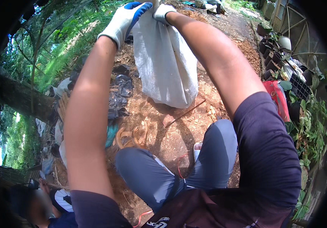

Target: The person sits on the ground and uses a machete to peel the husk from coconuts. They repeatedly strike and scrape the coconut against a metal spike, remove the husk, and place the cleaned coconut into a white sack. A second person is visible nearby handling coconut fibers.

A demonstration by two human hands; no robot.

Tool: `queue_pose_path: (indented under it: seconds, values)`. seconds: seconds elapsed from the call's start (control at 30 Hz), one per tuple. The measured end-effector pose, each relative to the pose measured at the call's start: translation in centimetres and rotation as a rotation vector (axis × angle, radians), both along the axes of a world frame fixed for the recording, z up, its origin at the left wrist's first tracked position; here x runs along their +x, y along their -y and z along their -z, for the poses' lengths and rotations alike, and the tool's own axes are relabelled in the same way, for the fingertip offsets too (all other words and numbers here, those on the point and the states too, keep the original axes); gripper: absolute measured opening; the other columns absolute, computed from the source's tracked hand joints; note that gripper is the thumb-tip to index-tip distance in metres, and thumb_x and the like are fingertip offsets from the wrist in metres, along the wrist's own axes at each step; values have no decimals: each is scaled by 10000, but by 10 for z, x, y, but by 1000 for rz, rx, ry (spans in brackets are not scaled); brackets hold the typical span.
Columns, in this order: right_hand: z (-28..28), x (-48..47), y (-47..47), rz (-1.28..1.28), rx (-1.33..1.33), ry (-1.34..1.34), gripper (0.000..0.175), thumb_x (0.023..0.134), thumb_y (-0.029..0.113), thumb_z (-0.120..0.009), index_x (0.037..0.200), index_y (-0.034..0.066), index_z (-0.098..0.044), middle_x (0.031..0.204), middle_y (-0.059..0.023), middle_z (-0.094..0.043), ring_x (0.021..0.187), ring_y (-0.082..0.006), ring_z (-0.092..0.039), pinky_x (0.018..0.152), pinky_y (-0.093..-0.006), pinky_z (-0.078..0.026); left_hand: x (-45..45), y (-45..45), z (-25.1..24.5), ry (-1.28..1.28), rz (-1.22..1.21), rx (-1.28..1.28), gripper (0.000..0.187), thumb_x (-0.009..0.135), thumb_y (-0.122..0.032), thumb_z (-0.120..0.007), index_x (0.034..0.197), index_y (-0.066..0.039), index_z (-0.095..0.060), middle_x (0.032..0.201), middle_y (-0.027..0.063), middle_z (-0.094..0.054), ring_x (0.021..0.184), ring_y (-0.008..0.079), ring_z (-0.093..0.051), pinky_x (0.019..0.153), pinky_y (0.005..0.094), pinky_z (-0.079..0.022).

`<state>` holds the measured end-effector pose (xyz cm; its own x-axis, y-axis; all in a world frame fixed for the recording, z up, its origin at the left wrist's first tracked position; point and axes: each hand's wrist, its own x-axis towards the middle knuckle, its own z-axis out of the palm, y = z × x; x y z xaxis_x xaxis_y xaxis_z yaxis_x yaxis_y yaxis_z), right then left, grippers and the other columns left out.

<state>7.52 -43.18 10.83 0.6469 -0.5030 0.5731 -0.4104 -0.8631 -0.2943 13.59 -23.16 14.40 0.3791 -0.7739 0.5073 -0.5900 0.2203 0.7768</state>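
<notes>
A white woven sack (166,65) hangs in front of me, its closed lower end just above or on the ground. My right hand (163,13), in a white knit glove, is closed around the gathered upper part of the sack. My left hand (125,22) wears a white glove with a blue-coated palm. Its outstretched fingertips meet the sack's neck from the left, and whether they grip it cannot be made out. The very top of the sack runs out of the picture. Below it, a thin brown stick (184,113) lies on the ground between my knees and the sack.
Black plastic bags (120,94) and coiled tan strips (130,136) lie on the left. Along the right stand plant pots (271,65), a red bag (278,98) and a black seedling tray (299,85). Another person (42,202) is at the lower left.
</notes>
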Motion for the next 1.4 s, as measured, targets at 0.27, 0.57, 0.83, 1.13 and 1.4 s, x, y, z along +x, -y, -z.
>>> queue_pose_path:
  seconds: [0.27,0.57,0.83,1.13,1.4]
  values:
    - [-22,-101,-5,9,-33,44,661,894,537,-712,1267,-7,-666,1260,-216,-696,1129,-290,-701,981,-392,-559,-44,-120,263,-221,-101,488,600,940,-377,-806,1365,11,-635,1139,110,-749,1020,167,-689,901,305,-554]
    - [-12,-207,-23,76,-21,-99,583,912,470,-718,1262,7,-669,1236,-181,-699,1113,-263,-695,970,-382,-561,-7,-131,305,45,-108,794,768,918,-576,-749,1400,7,-615,1235,215,-729,1122,295,-705,991,379,-536]
    - [-18,-286,-23,161,10,-170,516,927,411,-723,1259,19,-671,1214,-149,-701,1099,-239,-689,960,-373,-563,-35,-105,288,72,-124,613,1183,755,-622,-882,1572,62,-369,1513,296,-509,1402,355,-518,1168,423,-415]
    - [-70,-349,26,145,46,-85,442,944,344,-728,1254,33,-673,1190,-114,-703,1083,-212,-682,949,-363,-565,-103,50,118,202,-632,147,1656,546,-738,-916,1663,-27,79,1654,393,-189,1517,486,-324,1246,586,-272]
    - [-70,-207,95,-487,658,425,380,960,284,-733,1251,45,-675,1169,-83,-706,1069,-188,-676,939,-354,-567,18,75,138,-1176,358,-391,763,984,-465,-606,1612,-138,-324,1518,171,-547,1371,361,-541,1176,559,-403]
